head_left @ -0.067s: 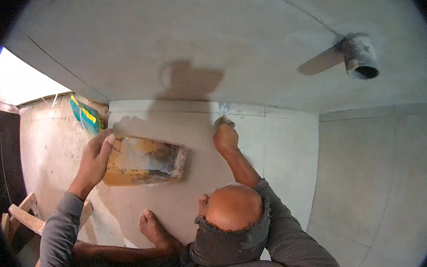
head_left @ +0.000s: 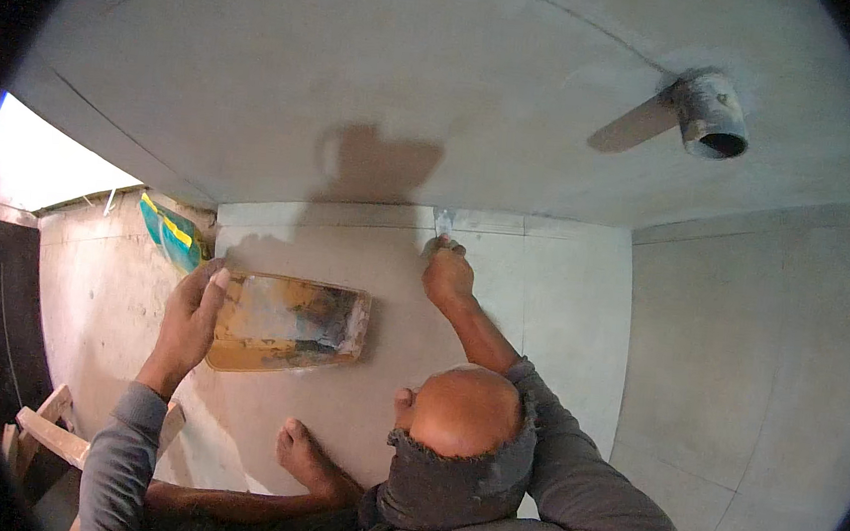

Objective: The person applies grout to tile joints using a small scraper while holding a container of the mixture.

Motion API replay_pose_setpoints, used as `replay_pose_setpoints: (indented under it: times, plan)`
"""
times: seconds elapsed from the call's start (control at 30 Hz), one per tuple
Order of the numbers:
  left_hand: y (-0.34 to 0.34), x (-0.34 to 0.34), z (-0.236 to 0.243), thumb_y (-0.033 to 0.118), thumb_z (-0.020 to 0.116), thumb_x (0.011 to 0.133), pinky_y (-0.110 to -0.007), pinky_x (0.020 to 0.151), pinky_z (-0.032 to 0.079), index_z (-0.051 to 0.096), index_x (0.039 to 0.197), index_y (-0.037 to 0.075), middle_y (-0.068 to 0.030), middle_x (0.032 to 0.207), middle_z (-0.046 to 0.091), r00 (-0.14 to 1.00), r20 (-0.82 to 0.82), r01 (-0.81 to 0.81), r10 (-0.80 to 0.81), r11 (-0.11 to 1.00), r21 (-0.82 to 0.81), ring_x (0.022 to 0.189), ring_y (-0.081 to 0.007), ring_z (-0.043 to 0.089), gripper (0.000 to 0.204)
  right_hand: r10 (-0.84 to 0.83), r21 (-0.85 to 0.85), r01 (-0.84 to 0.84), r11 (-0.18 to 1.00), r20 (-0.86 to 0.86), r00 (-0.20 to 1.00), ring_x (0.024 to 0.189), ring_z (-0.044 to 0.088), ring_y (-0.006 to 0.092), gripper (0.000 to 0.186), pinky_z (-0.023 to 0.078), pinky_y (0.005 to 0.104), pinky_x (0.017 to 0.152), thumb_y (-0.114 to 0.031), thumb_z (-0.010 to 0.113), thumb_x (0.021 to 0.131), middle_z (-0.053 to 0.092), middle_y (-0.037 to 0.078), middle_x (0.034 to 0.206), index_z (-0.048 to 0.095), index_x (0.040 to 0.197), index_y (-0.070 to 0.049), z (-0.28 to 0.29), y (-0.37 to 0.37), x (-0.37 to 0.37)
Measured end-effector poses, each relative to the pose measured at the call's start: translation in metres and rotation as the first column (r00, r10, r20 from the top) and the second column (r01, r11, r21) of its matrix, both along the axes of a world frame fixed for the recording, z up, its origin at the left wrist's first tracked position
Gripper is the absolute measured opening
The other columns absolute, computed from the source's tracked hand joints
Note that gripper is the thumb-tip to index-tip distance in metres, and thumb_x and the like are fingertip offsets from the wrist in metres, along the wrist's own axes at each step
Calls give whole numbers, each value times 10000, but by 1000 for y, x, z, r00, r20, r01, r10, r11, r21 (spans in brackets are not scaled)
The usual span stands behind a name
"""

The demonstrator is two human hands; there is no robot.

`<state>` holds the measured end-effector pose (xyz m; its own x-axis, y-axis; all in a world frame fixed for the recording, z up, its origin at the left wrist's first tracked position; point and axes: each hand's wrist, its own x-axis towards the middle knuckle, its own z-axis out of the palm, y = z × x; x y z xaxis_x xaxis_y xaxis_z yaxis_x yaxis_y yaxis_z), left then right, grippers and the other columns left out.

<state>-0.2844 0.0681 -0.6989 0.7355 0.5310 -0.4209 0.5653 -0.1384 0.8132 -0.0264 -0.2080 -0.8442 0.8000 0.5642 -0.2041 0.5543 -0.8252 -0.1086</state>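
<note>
The grey plastered wall (head_left: 379,92) looks mostly smooth already; only the seam near its lower band seems left to fill. The left hand (head_left: 189,319) grips a putty-smeared tray (head_left: 291,323) by its edge. The right hand (head_left: 447,275) is clenched on a small putty knife (head_left: 442,223), pressed to the seam.

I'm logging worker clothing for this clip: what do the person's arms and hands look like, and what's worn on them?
Both arms wear long grey sleeves reaching the wrists. The left hand and right hand are bare: no gloves, and no rings or watch that I can make out.
</note>
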Motion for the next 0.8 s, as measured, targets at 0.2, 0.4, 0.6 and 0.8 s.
replay_pose_setpoints:
  times: [0.2,0.4,0.6,0.8]
  plan:
    - [-1,-3,5,337,481,971,-342,902,445,512,1234,-88,-220,1123,601,1000,9,20,-21,999,36,1004,-249,583,500,-3,-46,1,999,-50,999,968,590,364,291,564,393,693,-76,493,853,601,232,985,532,1096,79,63,9,-6]
    - [2,-7,3,343,494,968,-335,899,447,510,1233,-94,-228,1108,603,1000,16,13,-14,997,82,995,-245,589,512,13,-43,-13,999,0,1000,912,614,366,309,559,399,708,-75,506,853,592,230,994,525,1122,76,39,10,2]
    - [-2,-3,8,333,488,972,-333,916,436,515,1226,-93,-232,1113,603,1000,-24,-12,13,1000,23,1027,-259,581,497,-142,13,143,990,-69,987,885,624,378,391,550,436,724,-71,485,887,533,267,1106,445,1253,62,33,7,-10]
    - [-1,-6,3,331,475,977,-341,912,438,513,1229,-86,-223,1113,609,999,-17,28,-27,997,74,1036,-261,579,489,-158,44,163,986,-93,983,926,618,403,495,544,438,765,-52,483,883,479,309,1155,356,1347,66,-4,17,-22]
